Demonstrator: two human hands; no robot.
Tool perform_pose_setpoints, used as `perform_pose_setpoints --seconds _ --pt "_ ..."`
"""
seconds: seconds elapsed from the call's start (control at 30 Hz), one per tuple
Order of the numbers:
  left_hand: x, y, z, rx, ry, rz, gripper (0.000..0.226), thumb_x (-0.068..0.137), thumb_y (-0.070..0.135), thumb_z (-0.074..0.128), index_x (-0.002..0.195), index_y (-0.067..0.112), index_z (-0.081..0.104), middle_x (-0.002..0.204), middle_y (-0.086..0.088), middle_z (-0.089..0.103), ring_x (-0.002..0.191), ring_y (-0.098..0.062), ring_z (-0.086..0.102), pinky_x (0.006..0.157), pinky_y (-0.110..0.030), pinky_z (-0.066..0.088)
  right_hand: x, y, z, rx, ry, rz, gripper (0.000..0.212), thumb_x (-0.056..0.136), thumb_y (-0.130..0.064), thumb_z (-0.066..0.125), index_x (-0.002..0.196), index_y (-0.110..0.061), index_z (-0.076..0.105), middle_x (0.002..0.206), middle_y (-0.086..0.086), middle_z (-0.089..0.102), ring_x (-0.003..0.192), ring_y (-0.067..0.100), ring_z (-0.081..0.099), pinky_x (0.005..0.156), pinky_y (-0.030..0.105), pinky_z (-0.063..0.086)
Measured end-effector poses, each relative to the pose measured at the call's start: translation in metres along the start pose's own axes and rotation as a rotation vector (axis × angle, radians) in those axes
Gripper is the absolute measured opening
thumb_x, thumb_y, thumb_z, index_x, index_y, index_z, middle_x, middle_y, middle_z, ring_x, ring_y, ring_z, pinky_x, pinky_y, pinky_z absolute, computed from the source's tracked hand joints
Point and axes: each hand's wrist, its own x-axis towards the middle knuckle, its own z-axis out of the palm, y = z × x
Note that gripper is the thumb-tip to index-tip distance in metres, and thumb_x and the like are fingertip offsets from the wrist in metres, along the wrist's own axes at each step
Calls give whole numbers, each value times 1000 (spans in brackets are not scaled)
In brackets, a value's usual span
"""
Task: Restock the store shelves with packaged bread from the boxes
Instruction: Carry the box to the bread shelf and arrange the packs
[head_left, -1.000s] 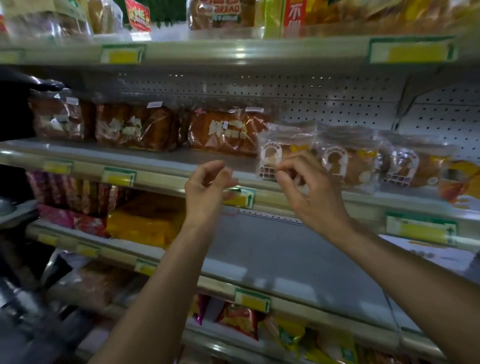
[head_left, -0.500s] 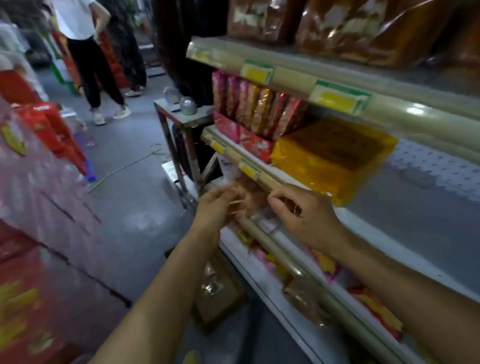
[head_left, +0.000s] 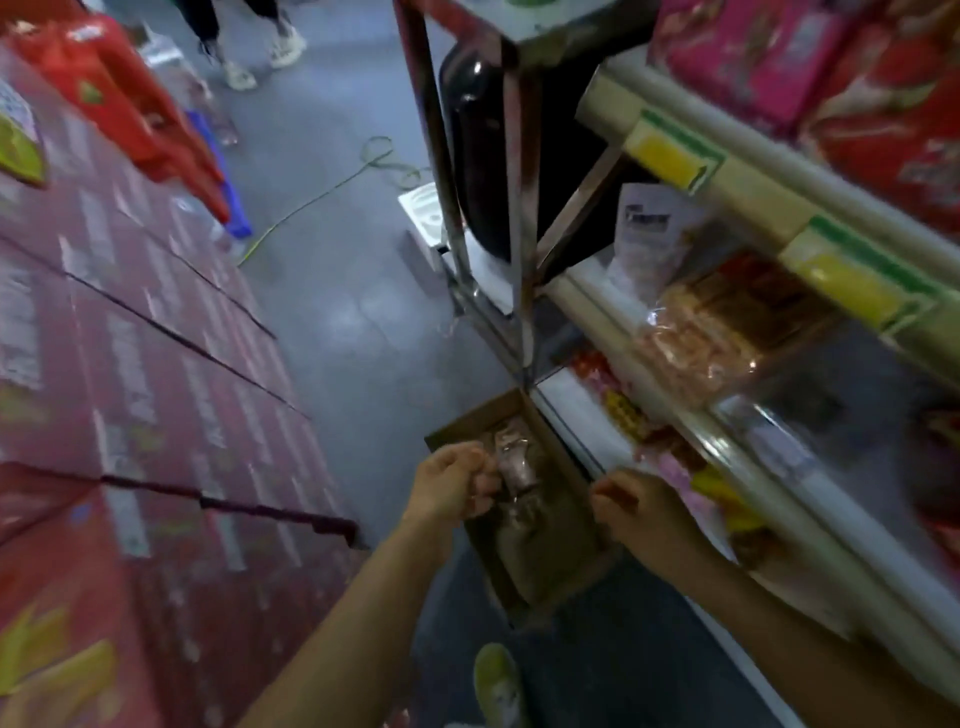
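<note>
Body in view: two forearms and two hands, entering from the lower edge of the head view. Left hand (head_left: 457, 483) bare, no glove, no ring discernible. Right hand (head_left: 641, 512) bare likewise. Both forearms uncovered to the frame edge; no sleeve, cuff, watch or wristband visible on either. Nails and finer detail lost to motion blur. One shoe (head_left: 497, 683) visible at the bottom of the frame between the forearms: light yellow-green upper, rounded toe, a paler patch on top; markings too blurred to read.
</note>
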Motion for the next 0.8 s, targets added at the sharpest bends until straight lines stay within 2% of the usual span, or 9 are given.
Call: perform_pose_setpoints --seconds 0.13,0.23,0.3,0.37,0.43,0.5,0.63,0.7,0.8 --pt "77 -50 -12 3 8 -192 11 97 8 53 94 13 62 84 -7 66 66 -16 61 50 -23 49 47 55 49 85 -111 224 19 89 -14 65 82 -31 65 86 -4 68 83 15 66 77 41 59" --pt "135 -89 -16 -22 41 -307 14 97 7 52 105 11 62 92 -9 67 68 -18 63 57 -29 50 86 95 82 89 -155 315 12 88 -15 67 87 -27 66 86 -4 67 83 11 65 75 32 57" --pt "175 -114 -16 -39 63 -360 16 98 3 48 103 11 61 89 -10 65 66 -18 60 57 -28 49 114 123 108 89 -173 366 11 88 -9 67 89 -20 63 85 -1 64 82 13 62 71 24 52" --pt "215 -139 -16 -10 67 -372 16 100 3 46 101 13 59 92 -9 65 72 -19 62 60 -28 51 145 154 134 79 -190 400 15 87 -9 68 86 -22 61 86 -1 63 84 16 61 73 26 52" --pt "254 -165 -17 41 69 -359 14 100 6 48 102 14 59 94 -6 64 78 -16 62 63 -27 50 173 189 160 61 -214 427 16 86 -17 70 85 -28 59 87 -2 64 85 17 63 80 37 55" --pt "290 -194 -18 110 51 -344 14 101 11 50 112 12 58 94 0 62 80 -11 60 62 -22 47 199 215 181 32 -239 452 11 86 -23 70 87 -27 59 90 -1 65 86 18 63 81 38 53" --pt "352 -241 -16 170 21 -358 34 100 14 53 132 20 45 97 9 56 81 -4 55 61 -19 43 248 257 223 6 -240 470 14 90 -24 64 91 -29 51 95 -2 61 89 16 59 82 36 50" --pt "389 -266 -18 153 45 -359 43 99 12 53 139 21 39 106 5 57 88 -9 57 72 -25 48 275 276 242 11 -233 448 17 92 -22 64 98 -26 49 98 -5 59 94 15 59 81 34 49" --pt "440 -299 -18 226 121 -294 66 95 20 59 150 24 24 143 -10 43 125 -27 49 105 -46 43 317 297 270 11 -179 436 36 92 -15 62 125 -14 46 123 6 56 111 22 55 89 34 46"
